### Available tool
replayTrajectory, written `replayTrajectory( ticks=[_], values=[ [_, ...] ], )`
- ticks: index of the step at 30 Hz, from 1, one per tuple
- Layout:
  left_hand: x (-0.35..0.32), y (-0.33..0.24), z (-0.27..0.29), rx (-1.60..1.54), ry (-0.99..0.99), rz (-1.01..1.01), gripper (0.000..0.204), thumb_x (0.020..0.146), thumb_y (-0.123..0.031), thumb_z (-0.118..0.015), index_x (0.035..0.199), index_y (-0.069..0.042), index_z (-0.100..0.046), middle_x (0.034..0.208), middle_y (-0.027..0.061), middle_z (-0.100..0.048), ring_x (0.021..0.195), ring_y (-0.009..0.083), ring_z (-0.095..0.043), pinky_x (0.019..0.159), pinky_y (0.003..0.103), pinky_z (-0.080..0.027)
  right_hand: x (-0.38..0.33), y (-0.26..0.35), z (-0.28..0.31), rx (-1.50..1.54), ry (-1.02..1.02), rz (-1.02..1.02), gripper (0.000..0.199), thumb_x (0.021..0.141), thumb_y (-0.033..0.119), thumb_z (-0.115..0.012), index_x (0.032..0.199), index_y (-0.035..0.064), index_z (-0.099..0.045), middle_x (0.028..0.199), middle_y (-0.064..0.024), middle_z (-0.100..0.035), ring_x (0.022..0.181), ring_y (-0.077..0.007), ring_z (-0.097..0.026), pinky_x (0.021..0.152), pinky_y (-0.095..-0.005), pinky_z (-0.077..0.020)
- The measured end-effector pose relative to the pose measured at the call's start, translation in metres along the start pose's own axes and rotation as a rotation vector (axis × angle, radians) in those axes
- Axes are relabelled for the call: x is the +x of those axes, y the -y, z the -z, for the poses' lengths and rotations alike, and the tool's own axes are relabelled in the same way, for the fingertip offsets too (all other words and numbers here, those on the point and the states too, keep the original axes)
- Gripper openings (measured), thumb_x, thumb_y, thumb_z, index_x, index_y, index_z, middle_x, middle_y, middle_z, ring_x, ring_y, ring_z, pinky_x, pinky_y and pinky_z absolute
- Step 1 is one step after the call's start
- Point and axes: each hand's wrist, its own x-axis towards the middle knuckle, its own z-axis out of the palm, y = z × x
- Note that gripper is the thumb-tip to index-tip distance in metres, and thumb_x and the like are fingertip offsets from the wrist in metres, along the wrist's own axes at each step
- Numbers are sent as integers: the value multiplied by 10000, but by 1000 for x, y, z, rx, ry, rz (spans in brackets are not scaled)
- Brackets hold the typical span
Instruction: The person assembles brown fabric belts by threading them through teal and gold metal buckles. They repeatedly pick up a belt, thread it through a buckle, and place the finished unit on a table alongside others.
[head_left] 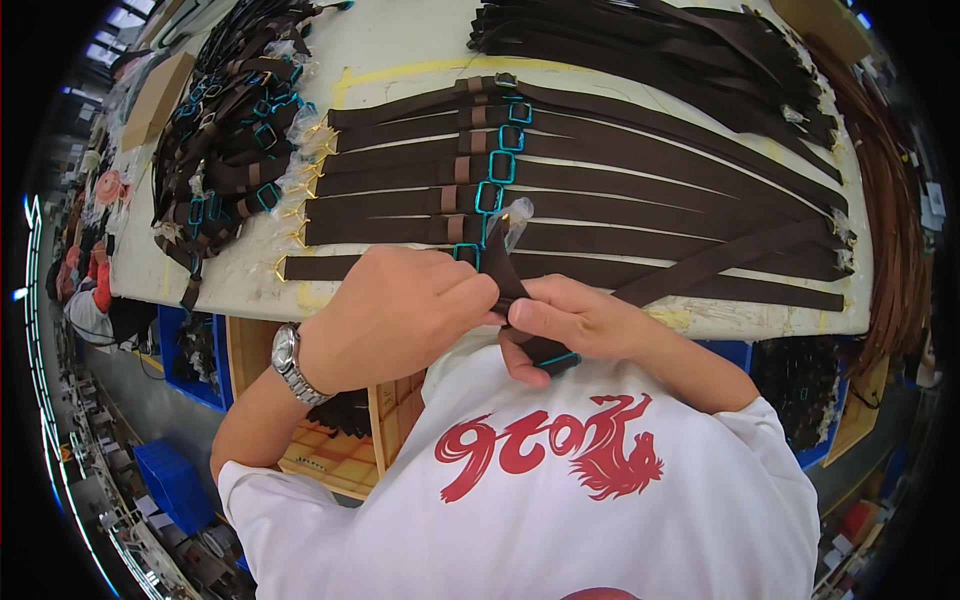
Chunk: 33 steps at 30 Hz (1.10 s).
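Note:
Close to my body, at the table's near edge, both hands meet on one dark brown strap (502,264). My left hand (400,315), with a metal watch (287,350) on its wrist, is closed with its fingertips pinching the strap. My right hand (575,318) grips the same strap between thumb and fingers. A teal-edged buckle (562,364) shows below the right fingers. A clear plastic wrap (516,220) stands up at the strap's upper end. Just beyond, several similar straps (400,178) lie side by side with teal rectangular buckles (502,167) and gold end hooks (298,212).
A tangled heap of buckled straps (225,150) lies at the left of the pale table (385,50). Dark straps (640,40) are piled at the far right, with brown strips (885,220) hanging beyond the right edge. Blue bins (172,485) and wooden compartments (385,420) sit below.

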Motion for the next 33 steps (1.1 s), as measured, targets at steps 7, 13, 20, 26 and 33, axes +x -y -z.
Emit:
replayTrajectory(
  ticks=[7,13,20,26,33],
  values=[
    [-25,-22,-35,-1261,-362,785,412,1103,-260,-623,826,28,-720,681,32,-672,527,64,-561,483,237,-398,-16,7,-14,-876,-582,280,451,910,266,-875,1219,54,-623,1211,-119,-690,1006,-305,-687,823,-387,-560],
    [-22,-50,-32,-1339,-463,782,356,1112,-207,-595,926,48,-760,750,83,-710,614,115,-621,535,264,-451,-27,-6,-16,-661,-511,286,280,906,124,-857,982,4,-615,1225,-144,-696,1033,-292,-681,882,-381,-557],
    [-7,-19,-5,-196,-530,124,193,1029,-166,-683,977,10,-742,909,96,-739,817,283,-694,728,387,-549,-33,14,-20,-436,-332,280,146,969,56,-771,919,-25,-660,1225,-135,-659,1062,-283,-657,893,-375,-547],
    [-27,-23,-31,-912,-194,335,234,951,-130,-783,799,-9,-653,698,57,-616,623,221,-573,588,338,-429,-43,18,-22,-529,-230,387,162,901,42,-811,878,-15,-662,1344,-171,-615,1149,-312,-653,935,-404,-545],
    [-70,-3,-19,-406,-478,427,279,885,-49,-803,722,18,-587,621,63,-488,551,194,-463,539,347,-339,-70,19,1,-691,-155,380,168,866,35,-815,842,13,-649,1481,-244,-583,1288,-369,-652,1013,-463,-559]
  ],
)
